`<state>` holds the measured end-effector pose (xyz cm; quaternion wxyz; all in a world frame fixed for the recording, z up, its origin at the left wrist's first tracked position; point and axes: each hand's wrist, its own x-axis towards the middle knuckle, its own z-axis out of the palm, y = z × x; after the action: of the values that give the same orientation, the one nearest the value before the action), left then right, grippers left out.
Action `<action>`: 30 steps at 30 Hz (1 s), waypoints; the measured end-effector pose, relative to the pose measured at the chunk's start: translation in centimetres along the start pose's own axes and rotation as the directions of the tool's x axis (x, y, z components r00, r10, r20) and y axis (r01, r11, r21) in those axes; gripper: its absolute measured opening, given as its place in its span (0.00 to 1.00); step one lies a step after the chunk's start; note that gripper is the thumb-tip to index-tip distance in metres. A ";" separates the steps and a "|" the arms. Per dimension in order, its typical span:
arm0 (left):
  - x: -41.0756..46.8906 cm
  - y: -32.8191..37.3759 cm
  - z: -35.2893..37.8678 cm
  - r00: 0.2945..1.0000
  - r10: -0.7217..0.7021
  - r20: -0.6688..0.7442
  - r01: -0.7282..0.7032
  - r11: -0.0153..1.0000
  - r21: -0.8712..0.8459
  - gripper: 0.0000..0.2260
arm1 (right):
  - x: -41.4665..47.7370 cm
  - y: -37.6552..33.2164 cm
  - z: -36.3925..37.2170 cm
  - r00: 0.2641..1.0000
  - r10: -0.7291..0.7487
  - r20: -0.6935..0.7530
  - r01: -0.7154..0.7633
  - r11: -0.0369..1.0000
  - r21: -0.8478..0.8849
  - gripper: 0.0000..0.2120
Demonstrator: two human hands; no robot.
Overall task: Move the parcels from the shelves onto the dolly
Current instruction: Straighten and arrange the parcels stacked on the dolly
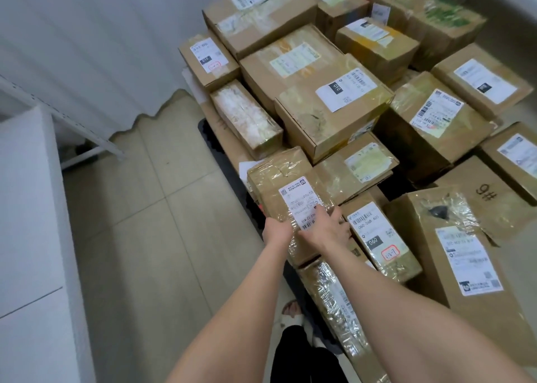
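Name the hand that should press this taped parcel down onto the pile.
Probably right: the right hand lies on top of the taped parcel, fingers over its label; the left hand holds its near edge.

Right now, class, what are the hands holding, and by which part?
The taped parcel, at its near end: the left hand holds its left edge, and the right hand lies with fingers spread on its label.
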<state>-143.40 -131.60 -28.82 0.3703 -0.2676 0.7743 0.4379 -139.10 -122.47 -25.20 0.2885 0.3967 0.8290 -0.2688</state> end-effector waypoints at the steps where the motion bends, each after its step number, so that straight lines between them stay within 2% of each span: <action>1: 0.0 0.1 -0.1 1.000 0.001 -0.024 -0.002 1.000 -0.020 0.21 | 0.0 0.0 -0.1 1.000 0.006 -0.003 -0.006 1.000 0.017 0.31; 5: -0.2 0.0 -0.5 0.996 0.020 -0.082 -0.019 1.000 0.007 0.16 | 0.1 -0.1 -0.7 1.000 0.028 -0.003 -0.028 0.997 0.065 0.34; 9: -0.3 -0.1 -0.6 0.992 0.017 -0.124 -0.009 0.998 0.069 0.19 | 0.3 0.1 -1.2 0.999 0.045 0.003 -0.045 0.993 0.111 0.35; 13: -0.9 -0.5 -1.3 0.987 -0.030 -0.159 0.039 0.998 0.057 0.16 | 0.8 -0.5 -1.6 1.000 0.015 -0.027 -0.010 0.981 0.196 0.37; 16: -0.4 0.4 -2.0 0.985 0.040 -0.167 -0.033 0.998 0.047 0.17 | 1.4 -1.3 -2.0 0.999 -0.011 -0.044 0.020 0.977 0.213 0.39; 18: 0.6 1.2 -2.0 0.985 0.086 -0.148 -0.079 0.995 0.054 0.18 | 1.9 -1.4 -2.4 0.998 -0.007 -0.060 0.022 0.971 0.239 0.40; 20: 1.0 1.9 -1.9 0.992 0.070 -0.108 -0.068 0.998 0.017 0.18 | 2.4 -1.8 -2.5 0.999 -0.018 -0.047 0.029 0.967 0.253 0.40; 24: 0.8 2.5 -1.8 0.998 0.065 -0.021 -0.066 0.995 -0.072 0.16 | 2.2 -2.6 -2.0 0.997 -0.079 -0.015 0.081 0.981 0.175 0.35; 30: 1.0 2.7 -2.1 0.997 0.065 0.046 -0.064 0.998 -0.025 0.20 | 2.4 -2.9 -2.2 0.996 -0.075 -0.047 0.080 0.991 0.109 0.30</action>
<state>-146.63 -132.26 -27.61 0.3709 -0.2364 0.7683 0.4650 -143.31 -121.37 -24.68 0.2376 0.3851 0.8335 -0.3170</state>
